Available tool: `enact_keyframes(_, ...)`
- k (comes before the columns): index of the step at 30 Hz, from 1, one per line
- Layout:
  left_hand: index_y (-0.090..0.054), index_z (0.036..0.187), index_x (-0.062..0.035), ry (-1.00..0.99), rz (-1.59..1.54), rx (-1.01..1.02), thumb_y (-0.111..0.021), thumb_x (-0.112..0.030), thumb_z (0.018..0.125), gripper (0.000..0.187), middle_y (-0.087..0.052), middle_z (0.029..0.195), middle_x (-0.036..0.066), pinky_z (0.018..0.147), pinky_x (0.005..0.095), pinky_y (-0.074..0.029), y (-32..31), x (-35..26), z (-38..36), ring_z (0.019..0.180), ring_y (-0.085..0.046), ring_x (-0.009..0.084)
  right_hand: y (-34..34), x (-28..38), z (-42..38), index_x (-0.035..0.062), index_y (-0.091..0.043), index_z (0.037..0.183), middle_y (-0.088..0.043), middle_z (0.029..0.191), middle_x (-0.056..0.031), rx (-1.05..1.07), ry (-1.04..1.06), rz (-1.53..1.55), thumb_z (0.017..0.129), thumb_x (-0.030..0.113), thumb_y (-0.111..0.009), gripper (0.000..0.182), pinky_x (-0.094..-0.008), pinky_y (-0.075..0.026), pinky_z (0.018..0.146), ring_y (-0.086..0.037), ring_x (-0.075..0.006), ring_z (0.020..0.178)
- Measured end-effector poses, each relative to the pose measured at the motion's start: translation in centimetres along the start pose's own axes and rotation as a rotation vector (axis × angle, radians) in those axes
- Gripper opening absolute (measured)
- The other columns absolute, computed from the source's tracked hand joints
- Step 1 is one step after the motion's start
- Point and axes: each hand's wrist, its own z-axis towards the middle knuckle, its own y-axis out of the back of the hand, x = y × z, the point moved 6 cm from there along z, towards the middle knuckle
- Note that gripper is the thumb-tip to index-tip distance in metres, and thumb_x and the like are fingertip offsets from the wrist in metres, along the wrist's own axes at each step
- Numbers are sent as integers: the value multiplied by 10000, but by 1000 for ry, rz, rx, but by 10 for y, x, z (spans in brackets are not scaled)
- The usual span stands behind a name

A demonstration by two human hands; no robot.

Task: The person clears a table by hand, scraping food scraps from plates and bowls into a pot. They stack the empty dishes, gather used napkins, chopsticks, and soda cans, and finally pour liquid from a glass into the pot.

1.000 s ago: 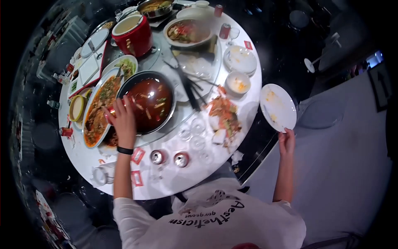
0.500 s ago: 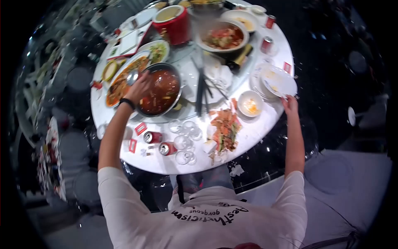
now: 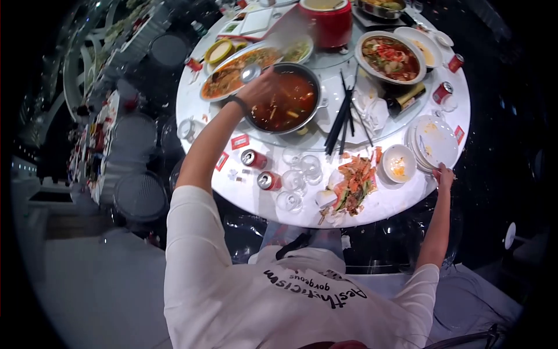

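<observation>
My left hand [image 3: 258, 88] is closed over the left rim of a dark pot [image 3: 293, 99] of red soup. A shiny metal spoon [image 3: 250, 72] shows at its fingers, its bowl beside an oval dish [image 3: 232, 78] of orange food; the handle is hidden. At the table's right, my right hand [image 3: 444, 174] pinches the near edge of a white plate [image 3: 439, 145], soiled with food bits. That plate lies on top of a stack of plates [image 3: 414, 142]. Left of the stack sits a small white bowl [image 3: 399, 163] with yellow-orange remains.
Food scraps [image 3: 356, 186] lie on the white table [image 3: 383, 212] near my body. Clear glasses [image 3: 293, 180] and soda cans [image 3: 268, 181] stand left of them. Black chopsticks [image 3: 343, 119], crumpled napkins [image 3: 369, 110], a soup bowl [image 3: 390, 58] and a red pot [image 3: 328, 26] are farther back.
The view has shifted, so the table appears farther right. The plate in my right hand has come down from a raised tilt onto the stack. My left hand stays by the pot with the spoon.
</observation>
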Motion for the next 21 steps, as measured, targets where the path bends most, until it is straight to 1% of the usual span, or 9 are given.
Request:
enact_keyframes(4,-612,954,-104,61,28,-25,-479,-172,856,178,-598,867,44,1095,465,-268,-1,1,-3,942,-570,188,-9,8,-9,-17,-550,870,-575,724,-82,72,-50,-53,826,323,-661,361,-251,-514,439,-601,-172,507)
enact_keyframes(5,-613,874,-96,91,18,-138,-488,-167,848,146,-592,799,32,1052,415,-307,2,1,-6,857,-578,179,-7,10,-12,-11,-554,905,-560,762,-75,5,-74,-150,809,378,-668,417,-248,-518,441,-594,-165,498)
enact_keyframes(8,-594,822,-93,8,-48,-53,-512,-141,809,96,-589,768,41,872,296,-344,-12,-16,-6,783,-570,164,-8,14,-21,-21,-539,999,-529,804,-80,-12,-91,-256,773,413,-695,514,-249,-524,426,-590,-193,486)
enact_keyframes(11,-588,852,-76,34,-102,-68,-519,-144,798,112,-578,754,43,848,303,-363,-14,-17,-14,809,-566,161,-10,20,-31,-32,-549,985,-554,793,-98,-75,-121,-361,766,463,-684,558,-255,-499,399,-593,-205,495)
enact_keyframes(14,-574,913,-56,359,-317,-253,-534,-140,786,158,-574,766,39,835,316,-382,-14,6,-33,834,-560,161,-6,47,-42,-41,-563,967,-605,810,-140,-323,-47,-855,757,506,-675,597,-307,-514,483,-618,-231,563)
enact_keyframes(16,-556,986,-54,558,-448,-285,-545,-128,777,223,-580,813,42,838,331,-393,-22,16,-50,849,-560,180,-19,86,-51,-44,-576,982,-650,883,-158,-453,462,-1105,778,474,-675,566,-344,-497,729,-630,-222,779)
enact_keyframes(18,-554,1013,-62,772,-634,-322,-549,-123,771,249,-579,827,48,854,338,-392,-22,27,-75,849,-561,191,-109,140,-139,-6,-584,1028,-631,860,-135,-231,773,-770,817,306,-676,387,-309,-491,697,-612,-198,778)
enact_keyframes(20,-536,1086,-63,968,-890,-339,-645,-138,716,394,-603,890,72,860,360,-397,-28,23,-111,898,-570,233,-240,168,-266,29,-573,1086,-617,854,-73,247,730,-622,825,200,-660,324,-279,-467,691,-578,-143,761)
enact_keyframes(21,-528,1102,-60,1082,-1067,-382,-674,-131,692,442,-611,911,83,851,371,-409,-29,18,-132,905,-576,254,-304,174,-339,43,-571,1100,-622,840,-80,453,780,-668,805,179,-665,339,-292,-473,703,-583,-169,739)
